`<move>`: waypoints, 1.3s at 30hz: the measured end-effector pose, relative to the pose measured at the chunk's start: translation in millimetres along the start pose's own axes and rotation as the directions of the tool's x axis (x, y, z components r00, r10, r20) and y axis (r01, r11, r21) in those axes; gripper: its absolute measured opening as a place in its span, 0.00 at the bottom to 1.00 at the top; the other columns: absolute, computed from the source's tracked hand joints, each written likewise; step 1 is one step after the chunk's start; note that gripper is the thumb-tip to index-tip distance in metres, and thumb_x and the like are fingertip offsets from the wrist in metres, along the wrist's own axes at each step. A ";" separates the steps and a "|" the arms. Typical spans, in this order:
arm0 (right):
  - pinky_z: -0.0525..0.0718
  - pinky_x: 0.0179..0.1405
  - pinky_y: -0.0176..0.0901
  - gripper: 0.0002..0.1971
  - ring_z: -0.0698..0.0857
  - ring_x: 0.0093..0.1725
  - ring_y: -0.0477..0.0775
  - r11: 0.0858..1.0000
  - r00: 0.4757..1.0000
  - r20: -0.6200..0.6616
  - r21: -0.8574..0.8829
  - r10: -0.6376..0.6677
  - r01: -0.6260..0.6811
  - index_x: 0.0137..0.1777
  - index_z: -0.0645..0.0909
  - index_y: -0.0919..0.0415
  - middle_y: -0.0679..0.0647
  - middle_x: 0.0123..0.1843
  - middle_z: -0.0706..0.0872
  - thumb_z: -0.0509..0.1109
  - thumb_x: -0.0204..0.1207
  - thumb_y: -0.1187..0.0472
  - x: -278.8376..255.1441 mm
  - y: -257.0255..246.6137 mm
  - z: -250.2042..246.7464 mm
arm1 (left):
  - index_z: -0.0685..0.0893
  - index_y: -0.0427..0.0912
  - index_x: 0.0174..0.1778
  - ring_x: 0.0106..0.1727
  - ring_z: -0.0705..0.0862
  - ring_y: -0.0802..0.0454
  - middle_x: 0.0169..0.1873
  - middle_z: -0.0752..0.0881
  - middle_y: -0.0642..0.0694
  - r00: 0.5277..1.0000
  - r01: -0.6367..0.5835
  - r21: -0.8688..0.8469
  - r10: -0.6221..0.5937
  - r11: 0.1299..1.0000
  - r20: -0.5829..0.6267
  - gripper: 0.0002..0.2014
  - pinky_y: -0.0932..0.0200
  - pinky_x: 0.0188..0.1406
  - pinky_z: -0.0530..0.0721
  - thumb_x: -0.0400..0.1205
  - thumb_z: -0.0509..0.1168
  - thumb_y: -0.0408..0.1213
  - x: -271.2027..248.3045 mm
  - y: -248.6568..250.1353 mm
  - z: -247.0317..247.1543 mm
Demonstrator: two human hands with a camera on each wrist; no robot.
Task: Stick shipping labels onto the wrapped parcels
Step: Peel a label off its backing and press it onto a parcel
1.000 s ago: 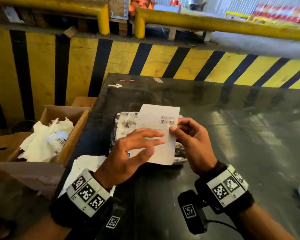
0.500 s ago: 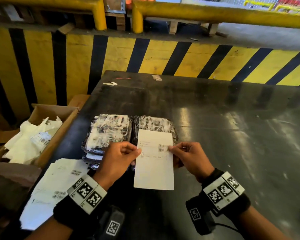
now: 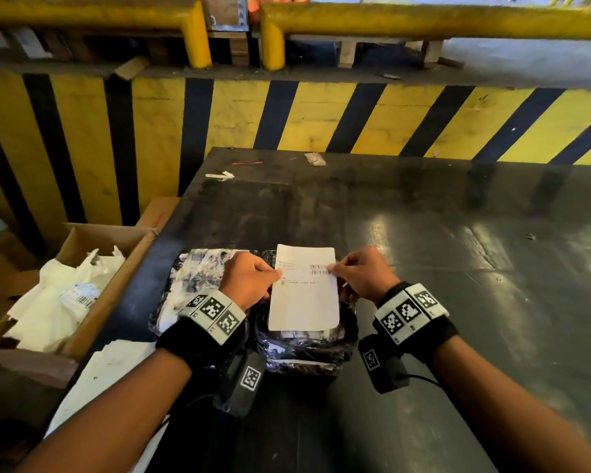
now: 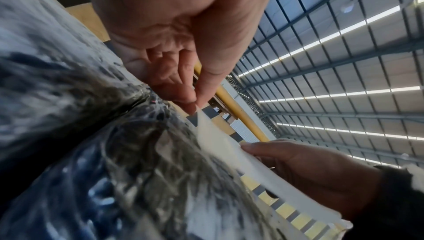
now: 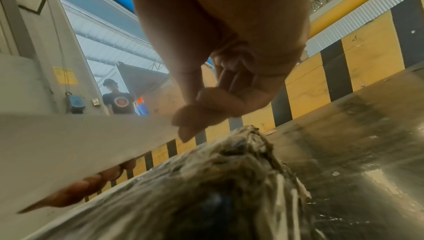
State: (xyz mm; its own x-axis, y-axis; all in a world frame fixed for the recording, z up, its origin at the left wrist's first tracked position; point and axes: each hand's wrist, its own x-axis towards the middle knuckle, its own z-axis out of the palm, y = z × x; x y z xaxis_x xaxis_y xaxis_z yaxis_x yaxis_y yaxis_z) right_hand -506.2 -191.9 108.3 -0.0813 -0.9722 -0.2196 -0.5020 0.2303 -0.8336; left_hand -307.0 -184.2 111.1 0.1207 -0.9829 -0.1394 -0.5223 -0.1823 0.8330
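Two parcels wrapped in dark shiny plastic lie side by side on the black table (image 3: 458,302): the left parcel (image 3: 191,281) and the right parcel (image 3: 307,349). A white shipping label (image 3: 304,298) with a barcode hovers over the right parcel. My left hand (image 3: 249,281) pinches its left edge and my right hand (image 3: 359,278) pinches its right edge. In the left wrist view the left hand (image 4: 195,102) grips the label (image 4: 229,153) just above the parcel (image 4: 137,171). In the right wrist view the right hand (image 5: 190,124) holds the label (image 5: 80,140) over the wrap (image 5: 218,180).
A stack of white label sheets (image 3: 110,373) lies on the table's front left corner. A cardboard box (image 3: 116,240) with white backing scraps stands left of the table. A yellow and black striped barrier (image 3: 287,117) runs behind. Small scraps (image 3: 316,159) lie at the far edge.
The peeled label has come down from in front of my face and moved over the right parcel, held at both side edges. My view tilted down, so both parcels show.
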 end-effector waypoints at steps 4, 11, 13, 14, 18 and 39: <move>0.76 0.14 0.33 0.13 0.81 0.16 0.48 0.999 1.000 0.003 -0.047 0.019 -0.019 0.30 0.82 0.65 0.50 0.18 0.82 0.73 0.74 0.61 1.3 1.8 2.9 | 0.86 0.40 0.23 0.12 0.77 0.58 0.26 0.88 0.35 0.999 0.040 0.065 -0.041 0.997 0.023 0.11 0.63 0.31 0.77 0.72 0.73 0.35 8.1 -5.7 5.5; 0.77 0.18 0.32 0.11 0.82 0.21 0.50 0.988 1.000 -0.005 -0.154 -0.015 0.014 0.35 0.84 0.67 0.54 0.26 0.85 0.73 0.74 0.59 -0.5 7.3 6.1 | 0.88 0.35 0.27 0.19 0.82 0.53 0.26 0.89 0.39 0.998 0.055 0.178 -0.058 0.983 0.012 0.10 0.57 0.39 0.87 0.73 0.73 0.36 8.3 -0.1 5.2; 0.82 0.23 0.37 0.12 0.85 0.25 0.53 0.983 1.000 -0.011 -0.184 -0.018 0.015 0.36 0.85 0.67 0.57 0.29 0.87 0.73 0.74 0.58 1.5 7.7 7.6 | 0.89 0.34 0.29 0.20 0.84 0.53 0.27 0.89 0.39 0.997 0.064 0.206 -0.072 0.976 0.028 0.10 0.59 0.38 0.86 0.73 0.72 0.35 8.2 3.1 4.1; 0.84 0.26 0.38 0.11 0.85 0.26 0.53 0.979 1.000 -0.011 -0.202 -0.018 0.015 0.36 0.85 0.67 0.58 0.31 0.88 0.74 0.74 0.58 2.8 7.7 8.2 | 0.89 0.33 0.29 0.21 0.84 0.53 0.27 0.89 0.39 0.997 0.065 0.222 -0.074 0.973 0.033 0.10 0.61 0.36 0.85 0.73 0.72 0.35 7.7 4.7 3.3; 0.87 0.35 0.45 0.11 0.88 0.32 0.53 0.958 1.000 0.000 -0.285 -0.020 0.019 0.33 0.85 0.62 0.55 0.32 0.88 0.75 0.72 0.55 7.8 8.4 9.2 | 0.89 0.32 0.30 0.22 0.85 0.53 0.26 0.89 0.38 0.995 0.078 0.282 -0.092 0.956 0.039 0.10 0.64 0.28 0.80 0.73 0.71 0.34 4.5 11.2 2.0; 0.82 0.61 0.53 0.45 0.81 0.62 0.55 0.892 0.937 0.210 -0.306 -0.278 0.333 0.71 0.65 0.55 0.55 0.67 0.80 0.77 0.58 0.35 -52.5 54.8 -6.5 | 0.75 0.51 0.68 0.66 0.67 0.51 0.64 0.70 0.50 0.912 -0.410 0.537 0.337 0.737 0.234 0.32 0.53 0.63 0.71 0.70 0.70 0.61 -53.6 -30.9 3.9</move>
State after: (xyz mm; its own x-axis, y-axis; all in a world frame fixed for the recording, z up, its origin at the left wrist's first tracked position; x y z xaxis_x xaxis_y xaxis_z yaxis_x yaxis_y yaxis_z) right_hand -535.0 -128.5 77.4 0.2442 -0.9664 -0.0802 -0.7382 -0.1316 -0.6617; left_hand -300.5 -126.1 90.7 -0.2637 -0.9642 0.0283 -0.8877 0.2541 0.3839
